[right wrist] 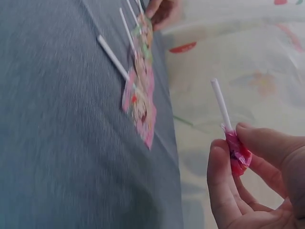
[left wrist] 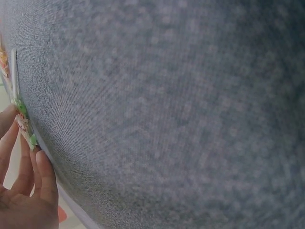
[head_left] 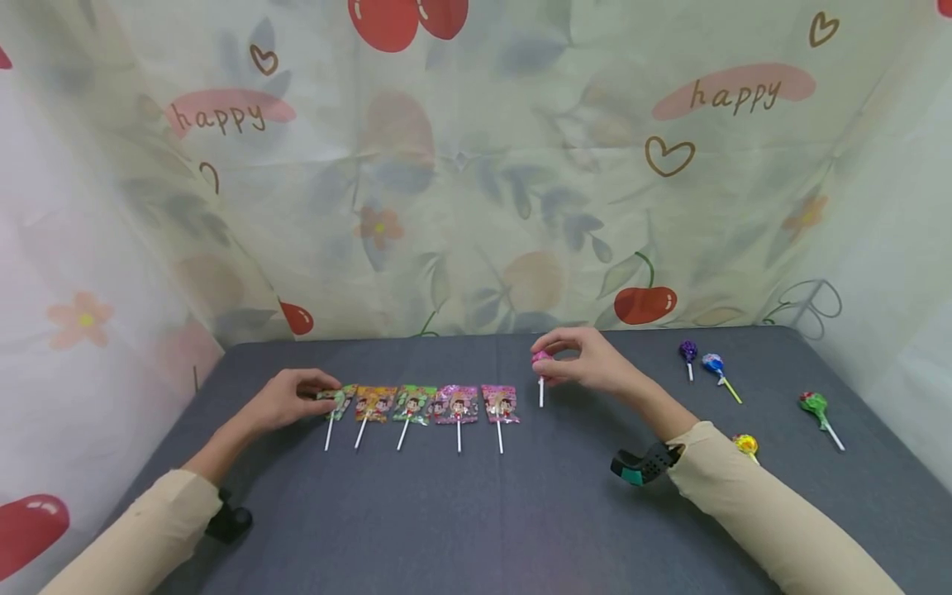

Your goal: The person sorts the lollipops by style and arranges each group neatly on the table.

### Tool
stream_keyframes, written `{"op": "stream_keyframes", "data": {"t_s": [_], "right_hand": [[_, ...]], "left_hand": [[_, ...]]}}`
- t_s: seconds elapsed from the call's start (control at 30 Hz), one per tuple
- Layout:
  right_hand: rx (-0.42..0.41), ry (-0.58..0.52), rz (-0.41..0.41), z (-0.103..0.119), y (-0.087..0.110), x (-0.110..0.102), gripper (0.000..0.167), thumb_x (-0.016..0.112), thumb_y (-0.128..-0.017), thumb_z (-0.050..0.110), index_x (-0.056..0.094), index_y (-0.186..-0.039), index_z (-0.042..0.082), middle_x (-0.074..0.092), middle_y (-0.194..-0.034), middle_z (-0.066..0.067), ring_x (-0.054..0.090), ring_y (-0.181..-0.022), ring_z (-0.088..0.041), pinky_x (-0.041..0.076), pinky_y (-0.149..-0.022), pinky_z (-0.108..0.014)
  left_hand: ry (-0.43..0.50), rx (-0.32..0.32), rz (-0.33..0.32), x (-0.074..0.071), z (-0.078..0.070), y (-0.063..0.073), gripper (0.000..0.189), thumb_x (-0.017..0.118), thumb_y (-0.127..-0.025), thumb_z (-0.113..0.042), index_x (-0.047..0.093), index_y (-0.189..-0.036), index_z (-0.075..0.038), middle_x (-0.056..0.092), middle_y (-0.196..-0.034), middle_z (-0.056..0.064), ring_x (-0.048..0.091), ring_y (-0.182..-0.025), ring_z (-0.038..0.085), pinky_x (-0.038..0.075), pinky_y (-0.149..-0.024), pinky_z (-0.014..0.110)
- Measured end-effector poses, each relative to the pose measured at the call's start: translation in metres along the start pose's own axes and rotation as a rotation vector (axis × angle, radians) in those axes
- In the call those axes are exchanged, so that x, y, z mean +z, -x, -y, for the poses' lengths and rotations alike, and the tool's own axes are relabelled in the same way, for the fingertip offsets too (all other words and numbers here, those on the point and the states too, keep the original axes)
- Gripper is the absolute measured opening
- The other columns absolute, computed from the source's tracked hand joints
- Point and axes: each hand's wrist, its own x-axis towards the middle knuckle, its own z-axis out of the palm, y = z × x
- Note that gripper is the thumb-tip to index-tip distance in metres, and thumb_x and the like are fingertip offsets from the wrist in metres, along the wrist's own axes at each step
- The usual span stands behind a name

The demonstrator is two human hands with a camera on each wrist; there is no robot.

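My right hand (head_left: 592,361) pinches a pink-wrapped lollipop (right wrist: 238,155) by its round head, the white stick pointing down in the head view. At the left end of a row, my left hand (head_left: 292,395) pinches a flat green-wrapped lollipop (head_left: 340,400) by its packet. Beside it lie an orange-wrapped lollipop (head_left: 374,402), another green one (head_left: 413,402), a pink one (head_left: 456,404) and, at the right end, a second pink one (head_left: 499,403). Their white sticks point toward me. The held pink lollipop is just right of this row.
On the right lie a purple lollipop (head_left: 687,350), a blue one (head_left: 712,364) with a yellow stick, a green-and-red one (head_left: 816,403) and a yellow one (head_left: 745,444) partly behind the right sleeve. A patterned curtain (head_left: 461,207) hangs behind the dark table (head_left: 446,529).
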Motion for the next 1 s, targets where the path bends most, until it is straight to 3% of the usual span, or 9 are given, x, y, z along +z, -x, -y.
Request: {"op": "stream_keyframes", "data": {"t_s": [0.2, 0.4, 0.6, 0.77, 0.87, 1.0], "right_hand": [[-0.012, -0.043, 0.052, 0.012, -0.013, 0.028, 0.022, 0.074, -0.094, 0.005, 0.069, -0.115, 0.0, 0.065, -0.11, -0.019, 0.07, -0.091, -0.037, 0.055, -0.081, -0.053], [-0.076, 0.012, 0.083, 0.022, -0.025, 0.058, 0.023, 0.079, -0.091, 0.009, 0.072, -0.113, 0.005, 0.068, -0.111, -0.01, 0.069, -0.097, -0.028, 0.057, -0.078, -0.045], [-0.083, -0.056, 0.126, 0.031, -0.034, 0.088, 0.027, 0.081, -0.088, 0.007, 0.073, -0.113, 0.002, 0.068, -0.113, -0.01, 0.071, -0.094, -0.033, 0.056, -0.077, -0.049], [-0.086, -0.057, 0.176, 0.038, -0.04, 0.117, 0.027, 0.082, -0.087, 0.009, 0.073, -0.113, 0.004, 0.068, -0.113, -0.007, 0.07, -0.096, -0.022, 0.057, -0.076, -0.041], [-0.074, -0.12, 0.223, 0.043, -0.043, 0.136, 0.028, 0.08, -0.088, 0.006, 0.072, -0.114, 0.001, 0.068, -0.112, -0.008, 0.072, -0.09, -0.027, 0.057, -0.075, -0.037], [-0.111, -0.147, 0.27, 0.05, -0.045, 0.162, 0.028, 0.079, -0.088, 0.003, 0.071, -0.114, -0.003, 0.068, -0.109, -0.004, 0.071, -0.092, -0.023, 0.056, -0.077, -0.034]], "left_hand": [[-0.004, -0.008, -0.003, 0.001, 0.001, -0.001, 0.03, 0.077, -0.093, -0.014, 0.071, -0.119, 0.0, 0.067, -0.117, 0.016, 0.064, -0.106, 0.034, 0.051, -0.086, 0.048], [0.0, -0.006, -0.002, 0.001, 0.003, -0.001, 0.03, 0.077, -0.093, -0.014, 0.071, -0.118, 0.0, 0.067, -0.117, 0.016, 0.064, -0.106, 0.034, 0.051, -0.085, 0.048], [-0.012, -0.004, -0.007, 0.0, 0.003, -0.002, 0.029, 0.077, -0.092, -0.013, 0.072, -0.118, -0.001, 0.068, -0.116, 0.015, 0.065, -0.105, 0.033, 0.052, -0.084, 0.046], [-0.011, 0.001, 0.0, 0.001, 0.002, -0.003, 0.028, 0.077, -0.092, -0.013, 0.072, -0.117, 0.0, 0.068, -0.115, 0.016, 0.065, -0.105, 0.034, 0.052, -0.084, 0.046], [-0.013, -0.002, -0.002, 0.001, 0.002, -0.002, 0.028, 0.077, -0.092, -0.012, 0.072, -0.117, 0.0, 0.067, -0.115, 0.016, 0.065, -0.105, 0.035, 0.052, -0.085, 0.048], [-0.024, -0.003, -0.008, 0.001, 0.001, -0.002, 0.029, 0.078, -0.092, -0.013, 0.072, -0.117, 0.0, 0.068, -0.114, 0.016, 0.065, -0.104, 0.034, 0.051, -0.086, 0.049]]}}
